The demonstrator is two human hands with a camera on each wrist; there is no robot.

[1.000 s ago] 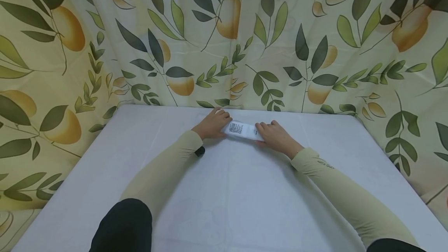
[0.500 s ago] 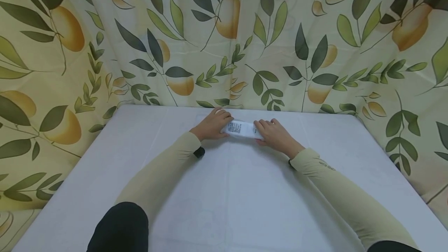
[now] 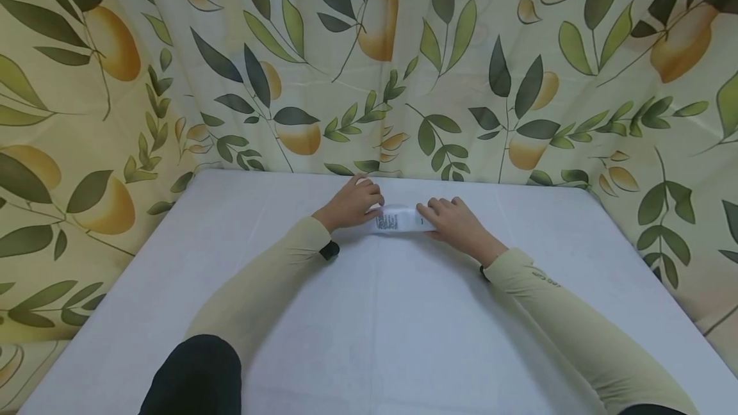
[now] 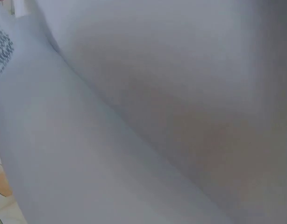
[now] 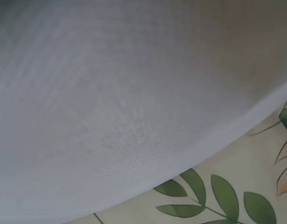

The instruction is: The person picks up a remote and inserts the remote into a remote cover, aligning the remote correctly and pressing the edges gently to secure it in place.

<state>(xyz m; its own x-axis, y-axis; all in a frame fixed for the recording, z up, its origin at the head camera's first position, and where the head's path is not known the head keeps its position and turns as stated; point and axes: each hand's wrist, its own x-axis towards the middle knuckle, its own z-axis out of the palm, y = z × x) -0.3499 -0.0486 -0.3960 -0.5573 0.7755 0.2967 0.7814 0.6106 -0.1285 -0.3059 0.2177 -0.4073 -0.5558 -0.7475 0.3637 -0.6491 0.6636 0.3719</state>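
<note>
A white, soft-looking packet point(image 3: 403, 220) with a block of dark print lies near the far edge of the white table, between both hands. At its left end, my left hand point(image 3: 350, 203) has curled fingers and a thumb on the packet; the fingertips partly hide that end. My right hand point(image 3: 458, 226) grips the right end, fingers on top, thumb mostly out of sight. In the left wrist view the packet's printed part point(image 4: 1, 51) shows at upper left, with no fingers visible. The right wrist view holds only a blurred white surface and patterned cloth.
The white-covered table point(image 3: 375, 325) stretches toward me. Behind it hangs a curtain point(image 3: 346, 82) with leaves and orange fruit. Dark bands point(image 3: 330, 250) show at the wrists below pale sleeves point(image 3: 271, 280).
The packet has turned slightly, and its printed face now sits lower and more level. My left fingers have risen a little from it; the right hand has barely moved.
</note>
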